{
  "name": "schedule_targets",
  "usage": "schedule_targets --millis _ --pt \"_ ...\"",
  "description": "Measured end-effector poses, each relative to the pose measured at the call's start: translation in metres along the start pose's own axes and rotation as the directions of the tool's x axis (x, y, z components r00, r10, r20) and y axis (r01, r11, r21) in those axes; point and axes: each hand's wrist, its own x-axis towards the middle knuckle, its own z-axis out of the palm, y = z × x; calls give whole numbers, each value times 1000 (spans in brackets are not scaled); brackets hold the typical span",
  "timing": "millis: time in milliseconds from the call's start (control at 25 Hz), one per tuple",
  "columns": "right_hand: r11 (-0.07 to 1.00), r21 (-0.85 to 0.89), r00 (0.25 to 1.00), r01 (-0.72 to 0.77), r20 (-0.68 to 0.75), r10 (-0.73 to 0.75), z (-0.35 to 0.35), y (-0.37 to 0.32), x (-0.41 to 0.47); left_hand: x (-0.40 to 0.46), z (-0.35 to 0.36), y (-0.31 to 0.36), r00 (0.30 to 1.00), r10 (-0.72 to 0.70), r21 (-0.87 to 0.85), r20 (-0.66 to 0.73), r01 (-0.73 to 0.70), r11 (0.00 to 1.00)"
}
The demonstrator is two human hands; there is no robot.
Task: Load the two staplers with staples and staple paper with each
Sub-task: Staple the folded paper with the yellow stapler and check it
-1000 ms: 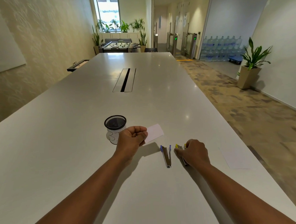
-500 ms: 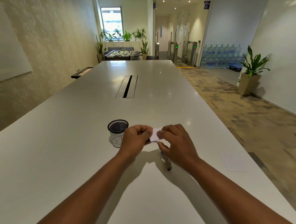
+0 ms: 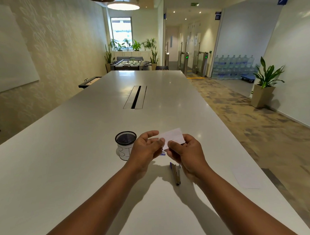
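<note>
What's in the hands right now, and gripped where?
Both hands hold a small white paper slip: the left hand pinches its left edge, and the right hand grips its lower right part. The stapler lies untouched on the table.

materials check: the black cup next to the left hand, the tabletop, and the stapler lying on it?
Round black mesh cup: probably wire mesh, since fine see-through weave shows at its rim; a white label that looks like paper wraps its lower wall.
Long white table: smooth, semi-gloss, reflecting ceiling lights; laminate or solid surface, can't tell which.
Slim open stapler: dull grey metal channel, with blue, likely plastic, parts.
</note>
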Motion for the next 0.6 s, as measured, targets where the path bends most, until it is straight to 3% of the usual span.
schedule_targets --millis 240,360,600 --pt "999 18 999 -43 0 43 5 -6 -3 0 -2 11 998 3 -25 -57 -4 1000" --pt "999 -29 997 23 -78 -25 2 -12 1 -1 -4 15 993 12 -16 -114 -14 1000" --pt "975 -189 993 117 5 -118 4 -11 2 -8 -3 20 992 40 31 -119 -37 999"
